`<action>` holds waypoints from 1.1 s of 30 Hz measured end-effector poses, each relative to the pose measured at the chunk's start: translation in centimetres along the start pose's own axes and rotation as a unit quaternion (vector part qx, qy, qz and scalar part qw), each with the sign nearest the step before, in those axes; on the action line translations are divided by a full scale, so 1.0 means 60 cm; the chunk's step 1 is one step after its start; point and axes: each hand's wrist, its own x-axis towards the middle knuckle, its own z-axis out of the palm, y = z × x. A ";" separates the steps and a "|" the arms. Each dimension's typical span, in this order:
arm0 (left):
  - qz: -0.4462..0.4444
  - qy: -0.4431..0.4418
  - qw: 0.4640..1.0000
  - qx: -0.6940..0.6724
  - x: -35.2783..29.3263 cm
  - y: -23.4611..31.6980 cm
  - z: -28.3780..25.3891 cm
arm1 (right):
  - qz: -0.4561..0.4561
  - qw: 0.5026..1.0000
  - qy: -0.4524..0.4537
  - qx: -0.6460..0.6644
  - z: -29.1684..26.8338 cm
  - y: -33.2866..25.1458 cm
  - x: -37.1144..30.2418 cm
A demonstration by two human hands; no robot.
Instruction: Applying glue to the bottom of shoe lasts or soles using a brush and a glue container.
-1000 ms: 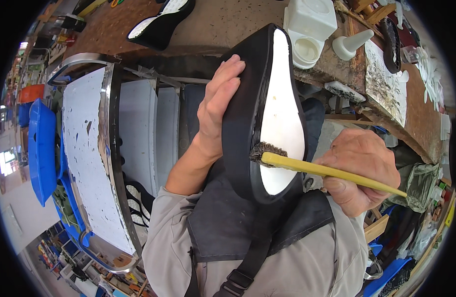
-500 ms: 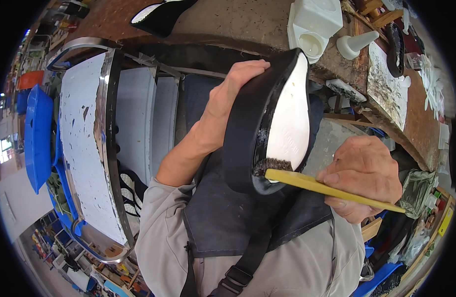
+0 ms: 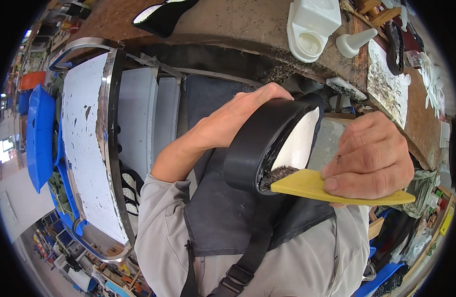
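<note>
My left hand (image 3: 238, 116) grips a black shoe upper (image 3: 260, 143) with a white insole face (image 3: 299, 143), held tilted in front of my chest. My right hand (image 3: 369, 158) is shut on the yellow handle of a brush (image 3: 312, 185). The brush's dark bristles (image 3: 275, 175) touch the lower rim of the shoe's white face. My grey sleeves and a dark apron (image 3: 228, 213) fill the lower middle of the view.
A worn wooden bench (image 3: 248, 24) runs along the top with a white plastic container (image 3: 312, 24), a white cone nozzle (image 3: 354, 42) and another black shoe piece (image 3: 161, 15). A white chipped metal-rimmed tray (image 3: 84, 143) stands at left beside blue bins (image 3: 37, 133).
The shoe has tilted down and nearer to me, its white face now turned more sideways. The brush has stayed at the lower rim, and my right hand has moved closer to the camera.
</note>
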 end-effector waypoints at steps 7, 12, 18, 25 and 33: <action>0.051 0.015 0.999 0.007 0.014 0.005 -0.007 | 0.139 0.941 0.271 -0.149 0.030 -0.024 -0.036; 0.032 0.008 0.991 -0.127 0.001 0.006 -0.020 | 0.011 0.994 0.094 -0.062 0.061 -0.056 -0.005; 0.047 0.037 0.998 -0.003 -0.004 -0.007 -0.029 | -0.046 0.994 0.066 -0.077 0.039 -0.041 -0.018; 0.082 0.080 0.981 0.158 0.007 -0.018 -0.037 | -0.063 0.978 0.178 -0.092 0.021 -0.009 -0.029; 0.104 0.142 0.981 0.086 -0.006 -0.055 -0.058 | 0.208 0.860 0.465 0.030 -0.009 0.010 -0.077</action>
